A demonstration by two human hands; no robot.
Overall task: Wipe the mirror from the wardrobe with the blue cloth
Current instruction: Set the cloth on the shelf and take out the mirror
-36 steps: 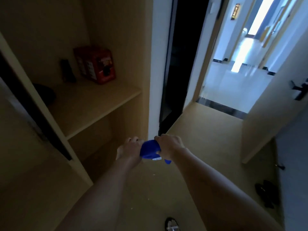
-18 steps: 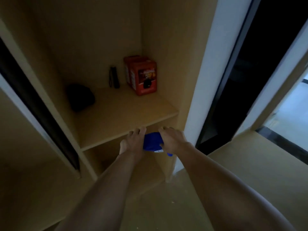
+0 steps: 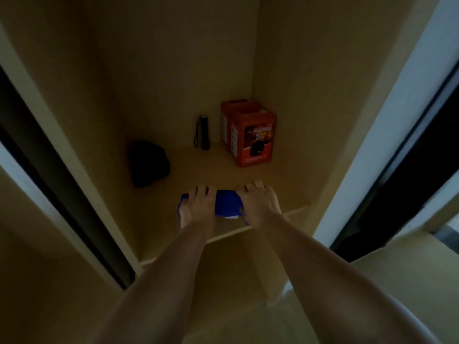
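The folded blue cloth (image 3: 227,203) lies on the wardrobe shelf (image 3: 280,194) near its front edge. My left hand (image 3: 197,209) rests flat on the cloth's left part, fingers spread forward. My right hand (image 3: 258,204) covers its right end, fingers curled over the edge. Both hands press the cloth against the shelf. No mirror surface is plain to see; a dark sliding door panel (image 3: 57,184) stands at the left.
On the shelf behind the cloth stand a red box (image 3: 250,135), a small black torch (image 3: 203,132) and a dark bundle (image 3: 149,163). A white door frame (image 3: 382,135) and a dark doorway (image 3: 419,175) lie to the right. Wooden floor shows below.
My hands have carried the blue cloth up and forward from in front of the wardrobe onto the shelf. My view has swung left and closer into the compartment.
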